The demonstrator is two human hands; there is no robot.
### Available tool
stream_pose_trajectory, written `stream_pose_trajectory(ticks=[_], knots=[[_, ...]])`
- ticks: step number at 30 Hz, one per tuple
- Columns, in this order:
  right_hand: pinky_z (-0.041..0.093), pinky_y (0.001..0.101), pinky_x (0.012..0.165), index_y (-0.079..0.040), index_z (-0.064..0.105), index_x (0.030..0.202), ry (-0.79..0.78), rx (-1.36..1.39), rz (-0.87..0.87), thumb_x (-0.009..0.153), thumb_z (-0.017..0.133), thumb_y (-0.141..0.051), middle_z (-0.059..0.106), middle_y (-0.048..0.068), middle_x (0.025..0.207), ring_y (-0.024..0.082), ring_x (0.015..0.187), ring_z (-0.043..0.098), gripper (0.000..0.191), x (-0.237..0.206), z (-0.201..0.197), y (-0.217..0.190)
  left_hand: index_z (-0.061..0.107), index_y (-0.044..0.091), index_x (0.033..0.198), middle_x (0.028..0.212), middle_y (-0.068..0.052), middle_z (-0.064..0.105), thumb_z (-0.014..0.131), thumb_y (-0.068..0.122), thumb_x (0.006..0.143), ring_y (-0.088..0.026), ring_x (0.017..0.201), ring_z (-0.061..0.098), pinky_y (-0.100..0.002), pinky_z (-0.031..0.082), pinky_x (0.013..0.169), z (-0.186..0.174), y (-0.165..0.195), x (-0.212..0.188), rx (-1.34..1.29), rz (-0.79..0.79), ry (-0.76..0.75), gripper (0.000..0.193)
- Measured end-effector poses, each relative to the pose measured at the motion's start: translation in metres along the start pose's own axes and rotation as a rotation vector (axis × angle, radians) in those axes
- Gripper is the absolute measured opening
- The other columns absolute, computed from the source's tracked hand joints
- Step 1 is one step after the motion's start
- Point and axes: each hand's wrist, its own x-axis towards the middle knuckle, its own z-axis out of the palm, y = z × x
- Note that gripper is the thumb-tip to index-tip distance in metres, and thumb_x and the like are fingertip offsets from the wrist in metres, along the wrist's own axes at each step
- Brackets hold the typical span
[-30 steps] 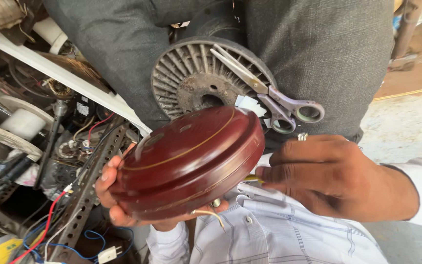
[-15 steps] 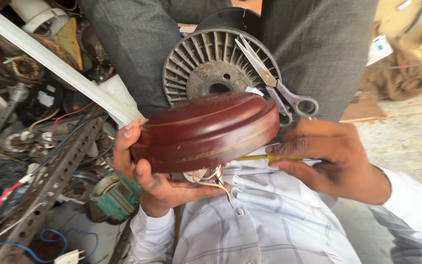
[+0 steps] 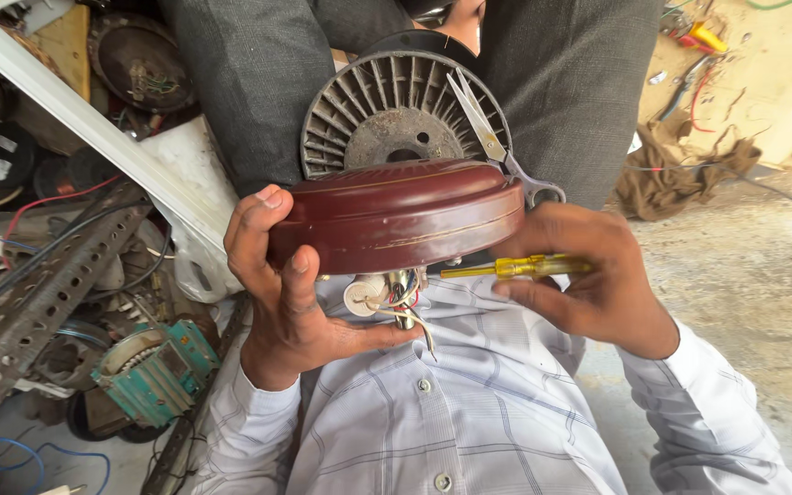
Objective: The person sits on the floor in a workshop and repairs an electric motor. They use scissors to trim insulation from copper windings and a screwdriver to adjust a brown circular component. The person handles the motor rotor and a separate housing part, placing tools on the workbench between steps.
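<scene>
Centrally, a dark red round motor housing [image 3: 401, 215] is held edge-on above the lap, over the pale checked shirt [image 3: 469, 403]. It is gripped at its left rim by the left hand [image 3: 291, 298]: the thumb is pressed against the side wall, the fingers are curled over the rim, and the palm is cupped beneath. From the underside of the housing a short shaft and a bundle of thin wires [image 3: 401, 298] are seen to hang, touching the left palm.

Just right of the housing, a yellow-handled screwdriver [image 3: 515, 268] is pinched between the thumb and fingers of the right hand [image 3: 588, 275]; its tip is directed under the housing's lower rim. Whether the tip touches anything cannot be told.

Directly behind the housing, a grey finned metal rotor disc [image 3: 387, 115] is propped against grey trouser legs [image 3: 258, 82]. A pair of scissors [image 3: 497, 147] is laid across the disc's right side, the handles just behind the housing's right edge.

Left of the housing, a white slanted bar [image 3: 75, 115], a perforated metal angle strip [image 3: 38, 302] and a teal motor part [image 3: 158, 367] are noted among loose cables. Far right of the housing, a brown rag [image 3: 680, 165] lies on the dusty floor.
</scene>
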Motion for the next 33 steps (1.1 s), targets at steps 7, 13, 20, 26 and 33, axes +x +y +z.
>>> stream_pose_trajectory(ticks=[7, 13, 20, 26, 33], knots=[[0.048, 0.0228, 0.061, -0.005, 0.078, 0.094, -0.05, 0.071, 0.162, 0.087, 0.083, -0.011, 0.075, 0.003, 0.081, 0.011, 0.07, 0.065, 0.01, 0.002, -0.005, 0.002, 0.003, 0.03, 0.169, 0.155, -0.019, 0.017, 0.082, 0.084, 0.075, -0.04, 0.146, 0.026, -0.063, 0.04, 0.12, 0.0, -0.002, -0.001, -0.026, -0.004, -0.013, 0.134], [0.053, 0.0259, 0.068, -0.001, 0.076, 0.108, -0.015, 0.183, 0.159, 0.084, 0.078, -0.01, 0.071, 0.01, 0.087, 0.015, 0.076, 0.065, 0.025, 0.003, 0.0, -0.005, 0.002, 0.032, 0.17, 0.156, -0.018, 0.017, 0.084, 0.082, 0.076, -0.041, 0.147, 0.026, -0.065, 0.039, 0.122, 0.002, -0.002, -0.002, -0.039, -0.013, -0.017, 0.134], [0.057, 0.0256, 0.08, 0.0, 0.072, 0.107, 0.053, 0.117, 0.023, 0.087, 0.08, -0.005, 0.074, 0.009, 0.101, 0.013, 0.09, 0.071, 0.022, 0.0, 0.0, -0.008, 0.002, 0.031, 0.17, 0.156, -0.018, 0.017, 0.091, 0.079, 0.072, -0.043, 0.146, 0.026, -0.063, 0.04, 0.122, 0.002, -0.002, 0.0, -0.072, -0.011, -0.023, 0.141], [0.058, 0.0252, 0.074, -0.001, 0.071, 0.116, 0.021, 0.187, 0.196, 0.088, 0.074, -0.008, 0.076, 0.006, 0.093, 0.011, 0.08, 0.071, 0.029, 0.003, 0.0, -0.015, 0.003, 0.032, 0.169, 0.154, -0.019, 0.019, 0.095, 0.076, 0.066, -0.044, 0.143, 0.026, -0.062, 0.041, 0.12, 0.003, -0.001, 0.003, -0.081, 0.003, 0.001, 0.144], [0.053, 0.0257, 0.069, -0.002, 0.072, 0.1, -0.021, -0.127, 0.026, 0.08, 0.082, -0.007, 0.073, 0.008, 0.092, 0.015, 0.079, 0.071, 0.024, 0.001, -0.006, -0.021, 0.003, 0.032, 0.169, 0.153, -0.019, 0.02, 0.096, 0.074, 0.066, -0.044, 0.143, 0.029, -0.062, 0.041, 0.119, 0.004, -0.001, 0.001, -0.078, 0.006, 0.006, 0.145]])
